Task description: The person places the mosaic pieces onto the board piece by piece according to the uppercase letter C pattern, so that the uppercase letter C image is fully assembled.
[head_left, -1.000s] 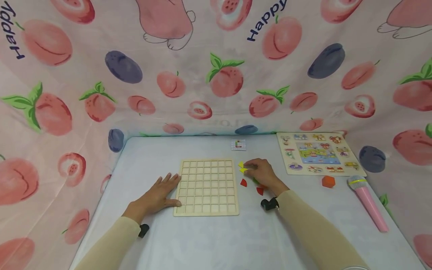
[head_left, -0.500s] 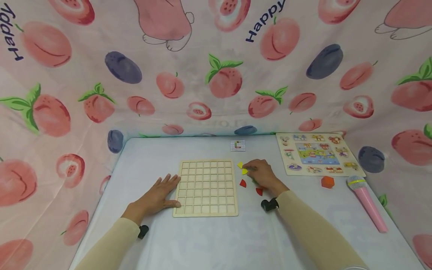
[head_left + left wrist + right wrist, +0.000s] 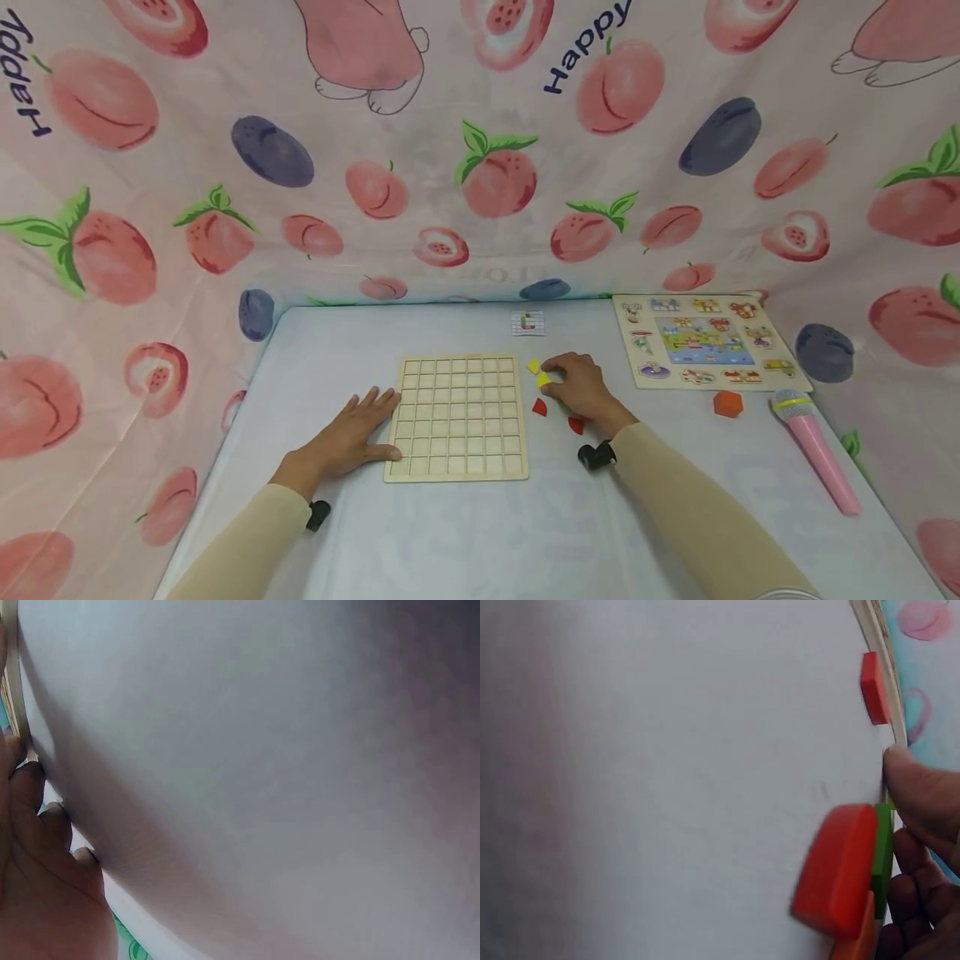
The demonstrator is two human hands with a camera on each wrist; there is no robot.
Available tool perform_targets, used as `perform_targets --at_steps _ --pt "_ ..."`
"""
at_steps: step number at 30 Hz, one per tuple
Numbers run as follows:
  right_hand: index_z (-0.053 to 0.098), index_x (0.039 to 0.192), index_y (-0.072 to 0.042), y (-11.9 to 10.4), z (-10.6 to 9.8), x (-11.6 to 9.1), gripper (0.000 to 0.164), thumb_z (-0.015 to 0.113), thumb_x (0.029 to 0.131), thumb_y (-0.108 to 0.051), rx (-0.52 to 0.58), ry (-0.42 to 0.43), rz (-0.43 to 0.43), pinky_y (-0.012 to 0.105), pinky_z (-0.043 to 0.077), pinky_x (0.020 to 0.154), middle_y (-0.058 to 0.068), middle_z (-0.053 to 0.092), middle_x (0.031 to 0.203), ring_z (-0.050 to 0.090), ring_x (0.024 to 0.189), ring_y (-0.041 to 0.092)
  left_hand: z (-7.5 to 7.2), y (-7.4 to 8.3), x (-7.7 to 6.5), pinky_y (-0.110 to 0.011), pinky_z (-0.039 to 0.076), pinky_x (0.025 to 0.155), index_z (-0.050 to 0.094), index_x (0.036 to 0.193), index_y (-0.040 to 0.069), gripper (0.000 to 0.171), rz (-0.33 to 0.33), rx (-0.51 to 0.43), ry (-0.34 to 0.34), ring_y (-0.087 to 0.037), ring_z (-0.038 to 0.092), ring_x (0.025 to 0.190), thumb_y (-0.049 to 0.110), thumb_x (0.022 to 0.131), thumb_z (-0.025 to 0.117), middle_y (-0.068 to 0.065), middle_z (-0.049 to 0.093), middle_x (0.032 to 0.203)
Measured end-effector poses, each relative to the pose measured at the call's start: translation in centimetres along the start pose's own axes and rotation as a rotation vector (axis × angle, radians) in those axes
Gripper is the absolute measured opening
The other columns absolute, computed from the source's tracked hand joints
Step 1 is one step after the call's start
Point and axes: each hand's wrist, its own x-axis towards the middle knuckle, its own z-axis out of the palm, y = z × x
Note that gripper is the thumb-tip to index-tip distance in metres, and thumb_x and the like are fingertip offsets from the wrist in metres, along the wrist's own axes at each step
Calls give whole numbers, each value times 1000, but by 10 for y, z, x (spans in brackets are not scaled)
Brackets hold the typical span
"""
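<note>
A square wooden grid board (image 3: 459, 419) lies flat on the white table. My left hand (image 3: 341, 437) is spread at its left side, with the fingertips and thumb touching the edge. To the right of the board, my right hand (image 3: 585, 390) pinches a small yellow piece (image 3: 543, 379) between thumb and fingertips, low at the table. Another yellow piece (image 3: 533, 367) lies just beyond it. One red piece (image 3: 540, 407) is nearer me, and a second red piece (image 3: 576, 425) sits below the palm. The right wrist view also shows a green piece (image 3: 883, 862) and an orange piece (image 3: 855, 934) near the curled fingers.
A small printed card (image 3: 528, 323) lies behind the board. At the back right is a picture puzzle board (image 3: 708, 342), with an orange block (image 3: 727, 404) and a pink toy microphone (image 3: 817, 454) in front of it. A fruit-patterned cloth wall (image 3: 420, 150) rises behind the table.
The yellow piece at my right fingertips has turned and shifted slightly, and the thumb has come in against it. My left hand stays at the board's edge.
</note>
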Motion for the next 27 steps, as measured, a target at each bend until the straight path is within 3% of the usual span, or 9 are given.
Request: perform_targets --at_steps 9,16,22,27 --pt "76 129 -11 2 -2 0 33 76 96 -14 27 -11 -7 59 38 117 15 64 141 49 134 38 -1 0 0 -54 2 135 22 170 15 110 -12 -15 -2 -32 5 166 63 86 75 -5 19 177" --pt "74 131 -13 -1 -11 -6 33 74 99 -18 38 -2 -31 53 49 111 12 69 136 56 124 33 1 0 1 -54 2 135 23 169 16 110 -13 -31 -4 -32 5 166 63 85 75 -5 19 177" --pt "69 140 -18 -9 -15 -13 36 66 104 -18 188 32 21 46 56 101 12 69 136 61 116 28 3 -1 3 -54 2 135 24 169 15 110 -20 -22 0 -32 5 166 63 84 76 -4 20 177" --pt "70 139 -16 -18 -8 -12 37 68 102 -15 354 114 -34 44 58 100 13 73 127 67 115 29 3 -1 3 -53 2 135 24 169 16 110 -25 -19 3 -31 5 166 63 84 76 -4 20 177"
